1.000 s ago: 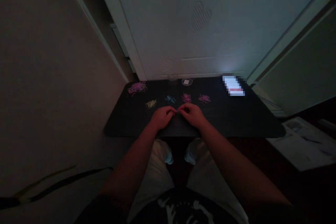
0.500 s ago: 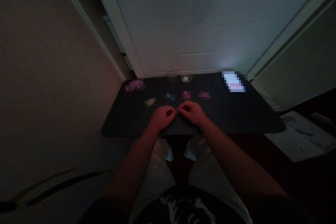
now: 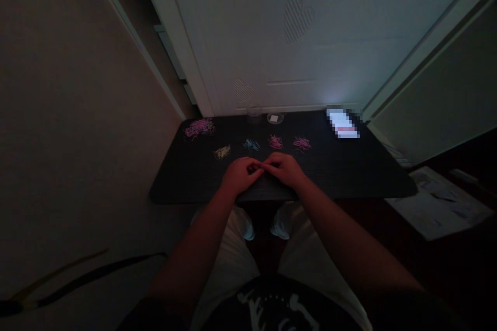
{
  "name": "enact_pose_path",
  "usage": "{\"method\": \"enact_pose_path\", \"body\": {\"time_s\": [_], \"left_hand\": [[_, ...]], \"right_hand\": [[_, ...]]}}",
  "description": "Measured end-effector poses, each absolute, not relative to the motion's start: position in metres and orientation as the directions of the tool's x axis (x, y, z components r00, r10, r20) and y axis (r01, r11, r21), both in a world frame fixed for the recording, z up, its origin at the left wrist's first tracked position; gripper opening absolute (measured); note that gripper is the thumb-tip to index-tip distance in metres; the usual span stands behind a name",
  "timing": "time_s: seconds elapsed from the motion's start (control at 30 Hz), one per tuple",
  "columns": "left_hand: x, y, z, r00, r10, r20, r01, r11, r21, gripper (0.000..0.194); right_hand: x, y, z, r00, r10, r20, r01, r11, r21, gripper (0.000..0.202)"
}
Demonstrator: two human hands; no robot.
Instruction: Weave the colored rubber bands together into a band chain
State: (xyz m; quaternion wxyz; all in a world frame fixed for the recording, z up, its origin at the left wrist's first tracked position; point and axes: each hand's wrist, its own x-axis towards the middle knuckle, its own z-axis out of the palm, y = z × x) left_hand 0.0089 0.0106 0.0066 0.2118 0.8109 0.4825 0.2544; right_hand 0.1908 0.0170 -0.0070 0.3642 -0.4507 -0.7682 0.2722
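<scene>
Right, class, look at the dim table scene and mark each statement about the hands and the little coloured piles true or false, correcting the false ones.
1. The left hand and right hand meet fingertip to fingertip above the near edge of the black table. True.
2. The yellow pile lies right of the blue pile. False: it lies left of it.
3. The largest pink pile sits at the far left corner. True.
4. A lit screen glows at the table's near left. False: it is at the far right.
</scene>
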Motion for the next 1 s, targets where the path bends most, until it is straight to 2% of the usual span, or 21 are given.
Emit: {"method": "enact_pose_path", "body": {"time_s": [0.2, 0.4, 0.7, 0.9, 1.0], "left_hand": [[0.0084, 0.0117, 0.0046, 0.419, 0.882, 0.216, 0.676, -0.462, 0.575, 0.021], [0.008, 0.0093, 0.0081, 0.422, 0.875, 0.237, 0.634, -0.471, 0.613, 0.022], [0.0078, 0.0116, 0.0036, 0.426, 0.874, 0.234, 0.661, -0.477, 0.579, 0.018], [0.0084, 0.0096, 0.0074, 0.446, 0.866, 0.227, 0.668, -0.491, 0.559, 0.016], [0.0084, 0.009, 0.0086, 0.427, 0.868, 0.252, 0.656, -0.49, 0.574, 0.02]], "right_hand": [[0.1916, 0.017, -0.0057, -0.313, 0.891, 0.328, 0.467, 0.445, -0.764, 0.017], [0.1899, 0.0146, -0.0052, -0.259, 0.915, 0.309, 0.515, 0.402, -0.757, 0.013], [0.1913, 0.0172, -0.0086, -0.243, 0.91, 0.336, 0.481, 0.414, -0.773, 0.014], [0.1892, 0.0168, -0.0089, -0.148, 0.947, 0.285, 0.465, 0.321, -0.825, 0.016], [0.1889, 0.0165, -0.0088, -0.174, 0.946, 0.273, 0.44, 0.323, -0.838, 0.015]]}}
